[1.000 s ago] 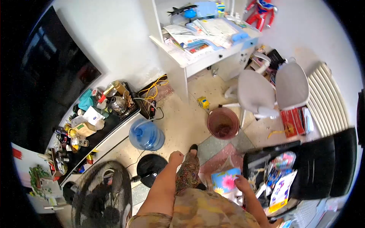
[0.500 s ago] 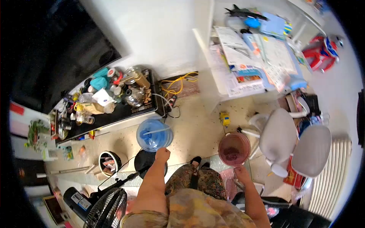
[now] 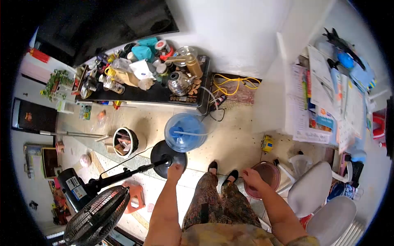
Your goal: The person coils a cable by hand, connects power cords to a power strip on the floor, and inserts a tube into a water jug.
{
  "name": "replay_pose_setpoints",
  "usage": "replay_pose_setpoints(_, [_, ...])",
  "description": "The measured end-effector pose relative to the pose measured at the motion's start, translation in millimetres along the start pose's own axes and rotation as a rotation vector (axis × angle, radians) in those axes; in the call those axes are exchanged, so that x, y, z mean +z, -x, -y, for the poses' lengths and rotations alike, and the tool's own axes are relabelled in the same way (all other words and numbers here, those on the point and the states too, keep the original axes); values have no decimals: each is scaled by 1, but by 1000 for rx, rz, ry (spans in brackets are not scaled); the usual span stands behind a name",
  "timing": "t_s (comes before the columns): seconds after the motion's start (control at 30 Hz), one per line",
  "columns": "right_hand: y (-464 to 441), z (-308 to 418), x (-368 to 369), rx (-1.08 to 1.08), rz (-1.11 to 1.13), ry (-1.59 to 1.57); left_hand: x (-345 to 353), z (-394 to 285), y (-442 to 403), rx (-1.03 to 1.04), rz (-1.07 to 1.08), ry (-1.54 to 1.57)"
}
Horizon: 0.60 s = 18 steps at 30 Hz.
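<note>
My left hand [image 3: 175, 171] hangs in front of me with its fingers curled in and nothing visible in them. In view it overlaps the edge of the round black base [image 3: 158, 158] of a standing fan [image 3: 98, 213]. A blue water jug [image 3: 184, 141] with a pale tube coming from it stands on the floor just beyond. My right hand [image 3: 251, 178] appears over the left rim of a reddish-brown bucket [image 3: 269, 174]; its fingers look loosely apart. Whether that hand touches the rim I cannot tell.
A low black cabinet [image 3: 135, 95] carries a kettle [image 3: 179, 83], jars and bottles. Yellow cable [image 3: 232, 84] lies by the wall. On the right are a paper-covered desk [image 3: 299, 119], grey chairs [image 3: 310, 188] and a yellow toy [image 3: 267, 143]. A white bin [image 3: 137, 143] stands left.
The view has turned, so the room has swung clockwise. My left hand has moved from beside the jug to over the fan base. My right hand has shifted from the bucket's near edge to its left side.
</note>
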State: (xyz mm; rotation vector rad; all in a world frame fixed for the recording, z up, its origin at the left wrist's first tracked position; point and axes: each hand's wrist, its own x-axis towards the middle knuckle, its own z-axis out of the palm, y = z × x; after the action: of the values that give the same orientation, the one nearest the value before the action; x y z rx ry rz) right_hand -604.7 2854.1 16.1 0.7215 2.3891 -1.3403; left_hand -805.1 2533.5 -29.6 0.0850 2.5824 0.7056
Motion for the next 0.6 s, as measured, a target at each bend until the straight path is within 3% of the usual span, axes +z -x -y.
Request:
replay_pose_setpoints(0.1, [-39,7,17,39,125,-52,4,7,-24,-82,-64,18])
replay_pose_setpoints(0.17, [-66,-10,49,-104,130,159,4,9,-43,-97,-78,31])
replay_pose_setpoints(0.27, [-96,-18,86,72,276,-55,7,5,-74,-198,10,67])
replay_pose_setpoints(0.4, [-132,6,104,52,412,-41,31,15,-120,-108,-43,264])
replay_pose_setpoints(0.47, [-155,32,111,230,567,-61,49,53,-150,56,-115,465])
replay_pose_setpoints(0.53, [-171,35,129,247,540,-198,48,54,-166,30,-78,419])
replay_pose_setpoints(0.6, [-187,29,157,254,508,-339,34,31,-172,218,-172,-2])
